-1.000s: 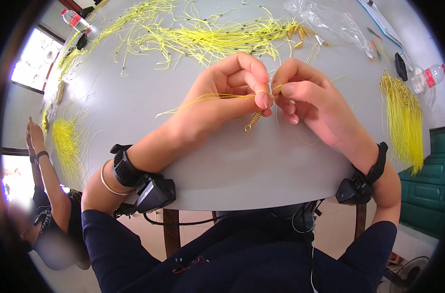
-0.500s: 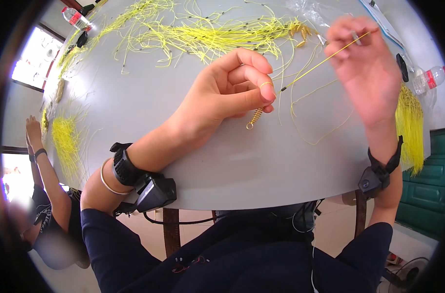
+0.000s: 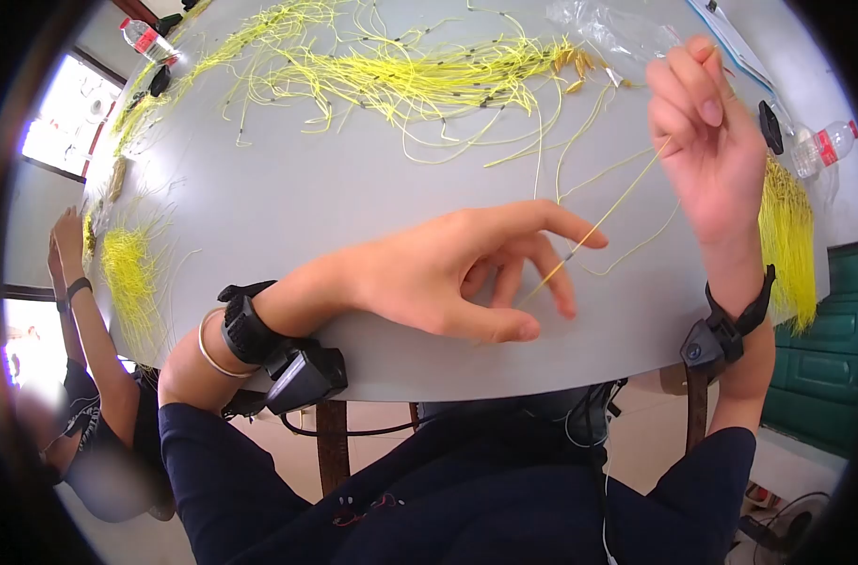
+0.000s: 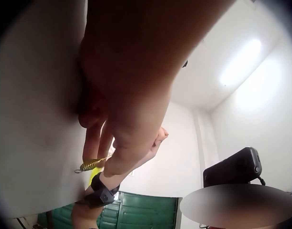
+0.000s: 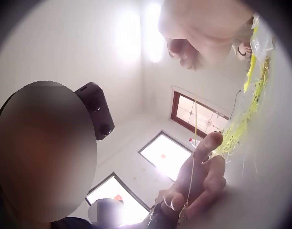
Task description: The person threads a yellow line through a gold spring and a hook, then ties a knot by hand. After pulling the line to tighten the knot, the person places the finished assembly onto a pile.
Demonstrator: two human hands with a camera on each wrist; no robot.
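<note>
My right hand (image 3: pixel 711 141) is raised at the right and grips a thin yellow line (image 3: pixel 626 195). That line runs taut down and left, past a small dark bead, to my left hand (image 3: pixel 466 268). Thumb and fingers of the left hand are spread apart, and the line crosses in front of its index finger. A gold coil spring (image 4: pixel 90 165) with a ring at its end shows beside the left fingers in the left wrist view. The same spring (image 5: pixel 182 215) sits at the line's lower end in the right wrist view; in the head view the left hand hides it.
A tangle of yellow lines (image 3: pixel 400 80) with dark beads and gold ends lies across the grey table (image 3: pixel 288 198). More yellow bundles lie at the left (image 3: pixel 128 264) and right (image 3: pixel 791 250). A plastic bag (image 3: pixel 608 28) and a water bottle (image 3: pixel 824 146) stand farther back. Another person sits left.
Both hands were together at the spring. The right hand has since gone up and right, drawing the line out. The left hand has let go its pinch, spread its fingers and dropped nearer the body.
</note>
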